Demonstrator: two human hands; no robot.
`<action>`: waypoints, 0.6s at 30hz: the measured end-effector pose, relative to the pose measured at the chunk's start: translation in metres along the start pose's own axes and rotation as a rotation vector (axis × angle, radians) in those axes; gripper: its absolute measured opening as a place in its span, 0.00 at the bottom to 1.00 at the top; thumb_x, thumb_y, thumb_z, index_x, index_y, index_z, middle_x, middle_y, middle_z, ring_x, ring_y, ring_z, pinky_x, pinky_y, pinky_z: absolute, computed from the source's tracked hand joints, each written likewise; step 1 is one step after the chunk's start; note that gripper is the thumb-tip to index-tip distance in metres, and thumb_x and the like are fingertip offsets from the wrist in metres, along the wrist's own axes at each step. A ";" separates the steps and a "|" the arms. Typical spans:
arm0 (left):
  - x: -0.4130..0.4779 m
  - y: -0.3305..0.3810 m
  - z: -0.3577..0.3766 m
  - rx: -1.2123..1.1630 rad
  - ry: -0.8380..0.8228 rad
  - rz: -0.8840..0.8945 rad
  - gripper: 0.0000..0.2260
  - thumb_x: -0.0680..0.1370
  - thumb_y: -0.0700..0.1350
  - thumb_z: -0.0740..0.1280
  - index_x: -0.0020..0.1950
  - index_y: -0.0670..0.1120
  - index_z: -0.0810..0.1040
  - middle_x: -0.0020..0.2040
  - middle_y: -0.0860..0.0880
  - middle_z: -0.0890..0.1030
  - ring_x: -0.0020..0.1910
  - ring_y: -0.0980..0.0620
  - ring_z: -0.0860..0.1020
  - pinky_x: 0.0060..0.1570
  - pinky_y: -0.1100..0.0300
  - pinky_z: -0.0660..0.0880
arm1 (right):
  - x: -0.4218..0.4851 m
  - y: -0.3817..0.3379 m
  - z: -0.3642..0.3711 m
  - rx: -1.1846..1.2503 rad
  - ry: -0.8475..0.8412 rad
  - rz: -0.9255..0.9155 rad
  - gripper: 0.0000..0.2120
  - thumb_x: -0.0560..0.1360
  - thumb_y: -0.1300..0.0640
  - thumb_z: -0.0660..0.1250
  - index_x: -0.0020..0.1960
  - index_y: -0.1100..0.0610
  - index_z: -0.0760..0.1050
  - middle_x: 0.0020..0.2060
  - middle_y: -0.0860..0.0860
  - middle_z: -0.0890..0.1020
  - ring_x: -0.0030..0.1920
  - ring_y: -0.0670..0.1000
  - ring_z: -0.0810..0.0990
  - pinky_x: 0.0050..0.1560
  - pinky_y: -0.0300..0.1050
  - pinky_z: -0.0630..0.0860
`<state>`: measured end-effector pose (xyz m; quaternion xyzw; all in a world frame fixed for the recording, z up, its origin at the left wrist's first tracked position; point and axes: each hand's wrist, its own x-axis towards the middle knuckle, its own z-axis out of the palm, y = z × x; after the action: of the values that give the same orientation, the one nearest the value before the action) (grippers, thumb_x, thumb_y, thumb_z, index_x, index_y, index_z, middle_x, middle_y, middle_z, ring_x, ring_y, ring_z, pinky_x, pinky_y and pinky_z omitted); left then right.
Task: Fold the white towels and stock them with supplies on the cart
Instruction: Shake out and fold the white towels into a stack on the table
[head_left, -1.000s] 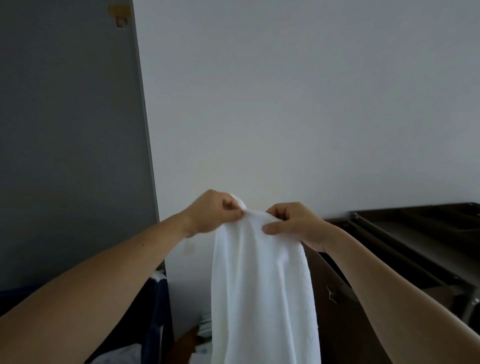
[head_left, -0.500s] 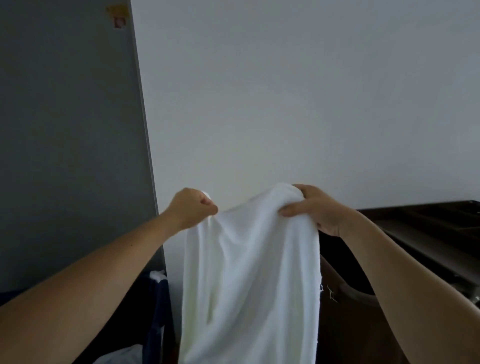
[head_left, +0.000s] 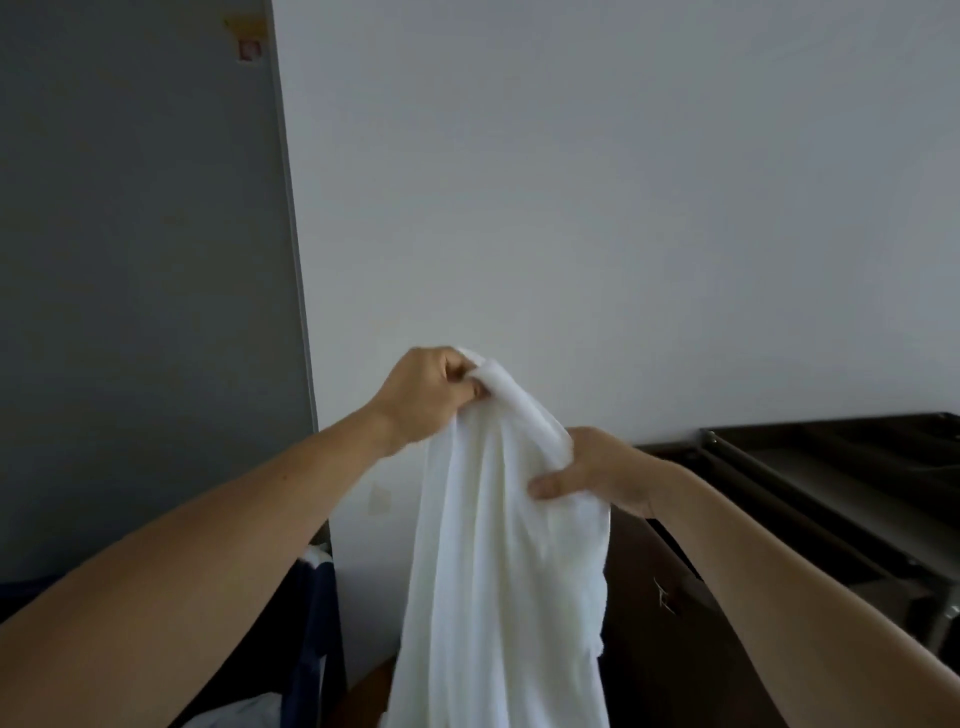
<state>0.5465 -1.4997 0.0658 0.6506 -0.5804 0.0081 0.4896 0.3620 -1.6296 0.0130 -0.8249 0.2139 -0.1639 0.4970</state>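
Left hand (head_left: 426, 395) raised, right hand (head_left: 597, 473) lowered; both gripping white towel (head_left: 493, 571), dark cart (head_left: 831, 467) beside

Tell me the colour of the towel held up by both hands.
Plain white, no pattern; the soft cloth towel shows best in head view.

The left forearm (head_left: 208, 545), right forearm (head_left: 789, 577), left hand (head_left: 423, 397) and right hand (head_left: 602, 470) are all bare.
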 end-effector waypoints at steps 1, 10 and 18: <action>0.007 0.004 -0.001 -0.026 0.068 -0.011 0.06 0.77 0.41 0.72 0.46 0.38 0.85 0.43 0.44 0.84 0.39 0.55 0.78 0.43 0.59 0.76 | 0.001 0.009 0.003 0.026 0.024 0.036 0.18 0.67 0.55 0.81 0.56 0.55 0.83 0.50 0.51 0.87 0.51 0.54 0.86 0.57 0.53 0.81; 0.013 -0.032 -0.011 0.076 -0.013 -0.266 0.13 0.73 0.45 0.73 0.39 0.34 0.81 0.37 0.52 0.79 0.36 0.54 0.75 0.38 0.61 0.70 | -0.004 0.019 -0.018 0.349 0.484 -0.021 0.13 0.80 0.55 0.68 0.46 0.65 0.81 0.44 0.64 0.85 0.46 0.64 0.83 0.50 0.57 0.79; -0.018 -0.014 0.016 -0.084 -0.543 -0.172 0.14 0.71 0.58 0.75 0.51 0.52 0.84 0.48 0.56 0.84 0.48 0.60 0.82 0.47 0.68 0.76 | 0.014 -0.056 -0.003 -0.231 0.229 -0.219 0.12 0.73 0.49 0.75 0.38 0.57 0.81 0.34 0.51 0.81 0.35 0.48 0.78 0.39 0.47 0.76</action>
<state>0.5429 -1.4992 0.0382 0.6550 -0.6328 -0.2317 0.3417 0.3829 -1.6155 0.0647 -0.8707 0.1954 -0.2842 0.3506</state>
